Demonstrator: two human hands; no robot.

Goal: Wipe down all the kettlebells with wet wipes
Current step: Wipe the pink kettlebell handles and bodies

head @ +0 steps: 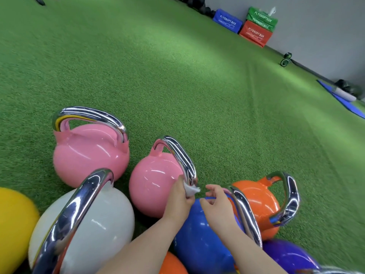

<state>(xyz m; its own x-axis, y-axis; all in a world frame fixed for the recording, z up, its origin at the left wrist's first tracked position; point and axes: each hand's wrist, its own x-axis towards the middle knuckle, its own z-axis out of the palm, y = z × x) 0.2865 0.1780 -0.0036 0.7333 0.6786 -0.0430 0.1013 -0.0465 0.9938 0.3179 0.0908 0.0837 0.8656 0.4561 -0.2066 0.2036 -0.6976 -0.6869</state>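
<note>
Head view: left hand (178, 196) pinching white wipe (191, 190) against pink kettlebell (156, 184), right hand (216, 198) loosely open.

"PLYOSOFT BOX" was printed in white on the blue box (228, 23) by the wall, and the same words showed on the red box (255, 35) next to it. The green box (262, 17) stacked on the red one carried "PLYOSOFTBOX" on its top part and a blurrier repeat of it lower down. Faint marks on the blue kettlebell (199, 234) were too small to read; no other kettlebell showed any text.
</note>
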